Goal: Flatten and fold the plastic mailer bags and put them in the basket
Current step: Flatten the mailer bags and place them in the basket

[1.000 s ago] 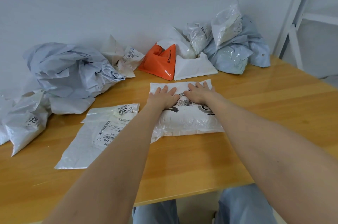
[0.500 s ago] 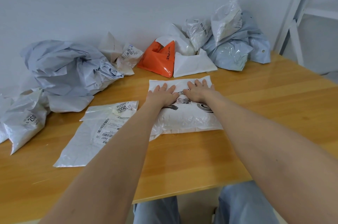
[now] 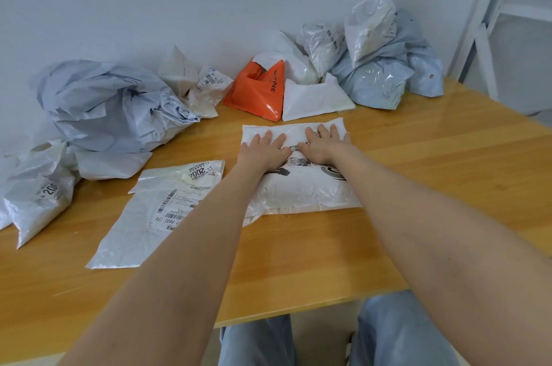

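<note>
White mailer bag (image 3: pixel 301 186), centre of frame, lying on the wooden table (image 3: pixel 448 171). Its far end is pressed fairly flat. The near half is puffed and wrinkled, probably with trapped air.

Left hand (image 3: pixel 263 150) and right hand (image 3: pixel 324 144) lie side by side on the bag's far half. Both are palm down with fingers straight and spread, pressing and gripping nothing. The thumbs nearly meet over the printed patch.

Handling, as judged: thin, light, glossy film, soft with no stiffness, likely to slide on the smooth tabletop and spring back after creasing. It is not fragile. Flat palms suit the smoothing. For the fold, pinching two corners of one short edge looks best, with the other end weighted so that the bag does not skate.

Just left of it a second bag (image 3: pixel 143 216) lies flat with its shipping labels up, one corner tucked under the first. Further out, crumpled bags line the wall: a grey heap (image 3: pixel 110 105) at upper left, an orange bag (image 3: pixel 257 93) at top centre, and a pale pile (image 3: pixel 379 78) at upper right. A white frame (image 3: pixel 490 21) stands at the right edge.

The basket is not in view. Most of the task appears to lie ahead.
</note>
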{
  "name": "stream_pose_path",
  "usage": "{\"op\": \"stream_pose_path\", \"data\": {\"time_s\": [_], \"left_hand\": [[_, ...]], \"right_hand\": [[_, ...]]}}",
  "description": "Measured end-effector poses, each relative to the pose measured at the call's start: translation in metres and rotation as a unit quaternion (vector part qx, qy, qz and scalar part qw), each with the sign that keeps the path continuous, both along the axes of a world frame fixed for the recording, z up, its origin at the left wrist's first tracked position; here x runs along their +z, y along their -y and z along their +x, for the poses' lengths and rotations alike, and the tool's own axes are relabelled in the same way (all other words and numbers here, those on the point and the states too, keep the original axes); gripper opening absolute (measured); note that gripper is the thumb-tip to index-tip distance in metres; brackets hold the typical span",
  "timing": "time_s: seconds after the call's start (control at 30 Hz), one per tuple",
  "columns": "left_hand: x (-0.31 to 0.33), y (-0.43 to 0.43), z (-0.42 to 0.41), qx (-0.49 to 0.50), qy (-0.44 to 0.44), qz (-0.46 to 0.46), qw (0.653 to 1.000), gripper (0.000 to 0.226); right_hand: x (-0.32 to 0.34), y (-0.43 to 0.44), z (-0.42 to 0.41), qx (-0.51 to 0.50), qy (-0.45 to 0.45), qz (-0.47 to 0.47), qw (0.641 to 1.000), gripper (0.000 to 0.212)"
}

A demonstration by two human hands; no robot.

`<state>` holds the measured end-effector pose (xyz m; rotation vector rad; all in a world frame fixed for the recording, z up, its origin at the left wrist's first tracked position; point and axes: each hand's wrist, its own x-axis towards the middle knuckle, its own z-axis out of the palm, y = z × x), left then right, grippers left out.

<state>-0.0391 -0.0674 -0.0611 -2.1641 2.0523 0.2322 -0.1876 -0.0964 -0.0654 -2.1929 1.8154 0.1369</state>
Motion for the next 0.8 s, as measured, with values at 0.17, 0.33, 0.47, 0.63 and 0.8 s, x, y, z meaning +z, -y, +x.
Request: {"op": "stream_pose_path", "data": {"time_s": [0.17, 0.33, 0.47, 0.63, 0.8], "left_hand": [[-0.003, -0.001, -0.001, -0.001, 0.002, -0.015, 1.000, 0.055], [-0.005, -0.001, 0.000, 0.006, -0.011, -0.020, 1.000, 0.054], [-0.006, 0.000, -0.001, 0.010, -0.020, -0.024, 0.999, 0.053], [-0.001, -0.002, -0.004, 0.044, -0.005, -0.041, 0.998, 0.049], [0.019, -0.020, -0.010, 0.025, -0.025, -0.126, 0.991, 0.043]], "right_hand": [[-0.001, 0.000, 0.000, 0.000, -0.004, -0.003, 1.000, 0.064], [-0.001, 0.001, 0.001, 0.000, 0.000, -0.004, 1.000, 0.065], [0.003, 0.000, 0.000, -0.004, 0.025, -0.012, 1.000, 0.062], [0.022, -0.013, -0.006, -0.028, 0.038, -0.043, 0.998, 0.048], [0.036, -0.030, -0.018, -0.027, 0.061, -0.089, 0.994, 0.053]]}}
